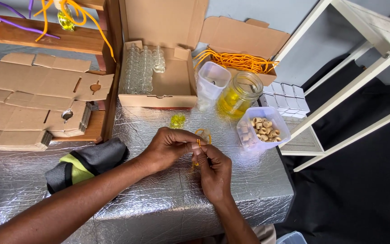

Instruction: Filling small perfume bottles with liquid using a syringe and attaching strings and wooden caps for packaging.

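- The left hand (170,147) and the right hand (213,169) meet over the middle of the foil-covered desk (168,203), their fingers (198,151) closed together on a thin orange cord (198,143).
- The cord loops up just beyond the fingertips, in front of a small clear bottle (205,134) that is partly hidden; I cannot tell whether the cord is tied to it.
- Judged from the pinch, fine work like this goes best with the cord kept taut between both thumbs and held low over the desk, so that the loop does not slip.
- Just beyond the left hand sits a small yellow bottle (177,120) on the foil.
- At the far edge, an open cardboard box (172,83) holds rows of empty glass vials (141,68) along its left side; the rest of it is bare.
- To the right of it, a second open box (244,38) holds a bundle of orange cords (235,61).
- A clear plastic cup (212,81) stands beside a glass jar (240,94) that holds yellow liquid.
- Right of the hands, a square plastic tub (263,129) is partly filled with pale wooden beads (262,129).
- On the left lie stacks of flat cardboard blanks (32,99), with a dark and yellow-green cloth (84,162) nearer.
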